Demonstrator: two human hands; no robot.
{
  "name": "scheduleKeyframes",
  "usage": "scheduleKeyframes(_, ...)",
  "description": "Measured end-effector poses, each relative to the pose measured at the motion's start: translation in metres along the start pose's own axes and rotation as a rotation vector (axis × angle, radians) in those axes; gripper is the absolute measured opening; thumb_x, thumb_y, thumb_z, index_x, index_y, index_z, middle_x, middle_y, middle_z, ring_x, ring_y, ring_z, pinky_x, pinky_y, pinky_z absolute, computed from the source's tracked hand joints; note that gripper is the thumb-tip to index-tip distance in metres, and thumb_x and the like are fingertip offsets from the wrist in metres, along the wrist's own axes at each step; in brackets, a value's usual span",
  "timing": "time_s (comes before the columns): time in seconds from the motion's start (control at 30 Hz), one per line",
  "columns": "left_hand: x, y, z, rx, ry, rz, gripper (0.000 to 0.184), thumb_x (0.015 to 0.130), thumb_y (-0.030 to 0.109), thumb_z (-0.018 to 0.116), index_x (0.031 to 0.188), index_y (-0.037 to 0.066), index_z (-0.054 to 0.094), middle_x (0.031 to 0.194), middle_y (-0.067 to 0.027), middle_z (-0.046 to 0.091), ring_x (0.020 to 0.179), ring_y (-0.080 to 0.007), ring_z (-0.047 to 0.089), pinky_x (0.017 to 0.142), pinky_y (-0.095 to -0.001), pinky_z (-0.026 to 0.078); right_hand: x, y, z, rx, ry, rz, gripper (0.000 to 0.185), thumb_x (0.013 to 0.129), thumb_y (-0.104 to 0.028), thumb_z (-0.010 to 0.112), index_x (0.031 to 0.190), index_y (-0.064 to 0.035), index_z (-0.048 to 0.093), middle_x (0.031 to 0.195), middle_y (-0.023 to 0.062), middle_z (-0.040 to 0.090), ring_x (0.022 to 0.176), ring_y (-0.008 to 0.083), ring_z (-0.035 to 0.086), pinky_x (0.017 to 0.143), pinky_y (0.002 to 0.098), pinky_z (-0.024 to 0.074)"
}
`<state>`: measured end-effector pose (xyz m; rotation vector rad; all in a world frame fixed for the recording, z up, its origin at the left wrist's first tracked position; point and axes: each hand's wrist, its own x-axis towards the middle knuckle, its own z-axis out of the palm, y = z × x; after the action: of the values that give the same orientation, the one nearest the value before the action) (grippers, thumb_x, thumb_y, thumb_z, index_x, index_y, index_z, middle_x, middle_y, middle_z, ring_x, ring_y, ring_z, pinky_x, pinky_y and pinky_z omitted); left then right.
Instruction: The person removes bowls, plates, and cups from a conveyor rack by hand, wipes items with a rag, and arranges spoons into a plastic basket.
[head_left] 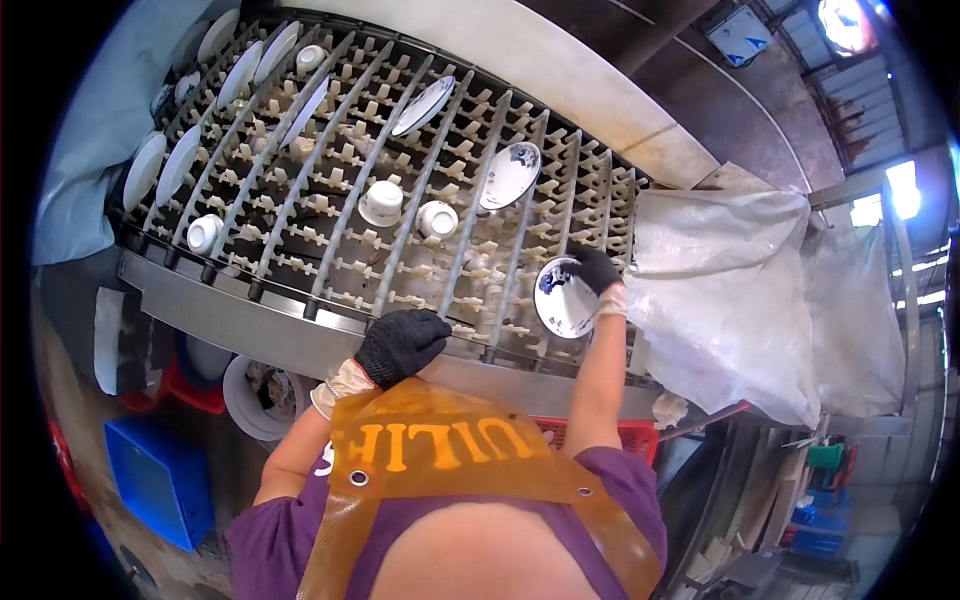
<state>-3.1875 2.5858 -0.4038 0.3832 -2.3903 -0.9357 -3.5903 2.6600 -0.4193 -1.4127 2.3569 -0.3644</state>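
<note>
My right hand point(597, 270), in a black glove, grips the upper right rim of a white plate point(563, 303) with a dark blue pattern. The plate stands tilted among the pegs near the right end of the conveyor point(333, 318). My left hand point(403, 346), also black-gloved, is at the conveyor's near metal edge with its fingers curled together; nothing shows in it, though its underside is hidden. Another patterned plate point(510, 176) leans on the pegs farther back. Two white cups or bowls, one point(381, 204) beside the other point(437, 219), sit mid-conveyor.
More plates point(178, 167) stand on edge at the conveyor's left end, near a small white cup point(205, 234). Plastic sheeting point(720, 290) hangs at the right. Below the left side are a white bucket point(262, 395) with scraps and a blue crate point(158, 482). A red basket point(637, 440) is by my waist.
</note>
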Motion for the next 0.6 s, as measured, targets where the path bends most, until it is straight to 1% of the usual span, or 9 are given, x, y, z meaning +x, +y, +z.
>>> scheduleKeyframes(0.03,0.001,0.002,0.000,-0.010,-0.032,-0.023,0.016,0.078,0.018,0.058,0.089,0.007,0.063,0.085,-0.0095,0.061,0.078,-0.0289,0.059,0.068,-0.0385,0.048,-0.011,0.009,0.001,0.118,-0.062,-0.057,0.041,0.072,-0.027,0.070,0.107,-0.0076,0.063,0.099,0.0135,0.066,0.091,0.0263,0.063,0.081,0.0334,0.0479)
scheduleKeyframes(0.1,0.004,0.002,0.005,-0.029,-0.083,-0.036,0.017,0.078,0.018,0.058,0.090,0.007,0.063,0.086,-0.0097,0.061,0.079,-0.0291,0.059,0.069,-0.0384,0.048,-0.021,0.004,-0.005,0.045,-0.045,-0.021,0.039,0.070,-0.026,0.071,0.103,-0.0071,0.065,0.097,0.0146,0.066,0.090,0.0278,0.063,0.080,0.0341,0.0484)
scheduleKeyframes(0.17,0.004,-0.002,0.012,0.048,-0.133,0.003,0.016,0.078,0.018,0.058,0.089,0.007,0.063,0.085,-0.0107,0.061,0.078,-0.0301,0.059,0.069,-0.0390,0.048,-0.036,-0.017,-0.016,-0.060,0.120,0.023,0.034,0.070,-0.025,0.070,0.099,-0.0071,0.066,0.093,0.0155,0.066,0.087,0.0288,0.064,0.078,0.0347,0.0490)
scheduleKeyframes(0.23,0.005,0.003,0.015,0.020,-0.143,-0.023,0.016,0.078,0.017,0.059,0.089,0.007,0.063,0.085,-0.0111,0.061,0.077,-0.0306,0.059,0.068,-0.0394,0.048,-0.049,-0.062,-0.030,0.001,0.294,0.084,0.031,0.071,-0.025,0.067,0.096,-0.0059,0.066,0.087,0.0155,0.066,0.083,0.0300,0.064,0.076,0.0369,0.0491)
scheduleKeyframes(0.3,0.008,0.006,0.017,-0.002,-0.139,-0.050,0.015,0.077,0.016,0.059,0.089,0.007,0.063,0.085,-0.0116,0.061,0.077,-0.0311,0.059,0.068,-0.0399,0.048,-0.047,-0.077,-0.018,0.147,0.406,0.063,0.026,0.074,-0.023,0.063,0.095,-0.0083,0.064,0.088,0.0155,0.065,0.081,0.0335,0.062,0.073,0.0405,0.0482)
scheduleKeyframes(0.4,0.009,0.008,0.019,-0.032,-0.099,-0.011,0.014,0.077,0.014,0.060,0.089,0.007,0.063,0.085,-0.0122,0.062,0.076,-0.0320,0.059,0.067,-0.0404,0.048,-0.040,-0.086,0.021,0.030,0.807,-0.065,0.024,0.078,-0.022,0.062,0.096,-0.0065,0.062,0.094,0.0152,0.063,0.083,0.0316,0.061,0.070,0.0391,0.0481)
scheduleKeyframes(0.43,0.008,0.009,0.020,-0.041,-0.102,-0.038,0.014,0.077,0.014,0.060,0.089,0.006,0.063,0.085,-0.0128,0.062,0.077,-0.0322,0.059,0.068,-0.0402,0.048,-0.044,-0.087,0.022,0.032,0.818,-0.060,0.024,0.078,-0.022,0.062,0.096,-0.0065,0.062,0.094,0.0152,0.063,0.083,0.0316,0.061,0.070,0.0391,0.0481)
scheduleKeyframes(0.5,0.010,0.011,0.025,-0.058,-0.112,-0.055,0.014,0.077,0.013,0.060,0.089,0.006,0.063,0.085,-0.0133,0.062,0.078,-0.0324,0.059,0.069,-0.0400,0.048,-0.056,-0.082,0.023,0.537,0.775,-0.033,0.022,0.082,-0.020,0.061,0.098,-0.0050,0.062,0.088,0.0146,0.063,0.082,0.0285,0.061,0.071,0.0383,0.0477)
scheduleKeyframes(0.6,0.015,0.017,0.026,-0.020,-0.118,-0.034,0.014,0.077,0.012,0.060,0.088,0.004,0.062,0.086,-0.0145,0.062,0.080,-0.0327,0.060,0.071,-0.0392,0.049,-0.068,-0.055,0.031,0.372,0.835,-0.006,0.023,0.083,-0.017,0.061,0.102,-0.0029,0.062,0.088,0.0138,0.064,0.079,0.0242,0.062,0.071,0.0339,0.0482)
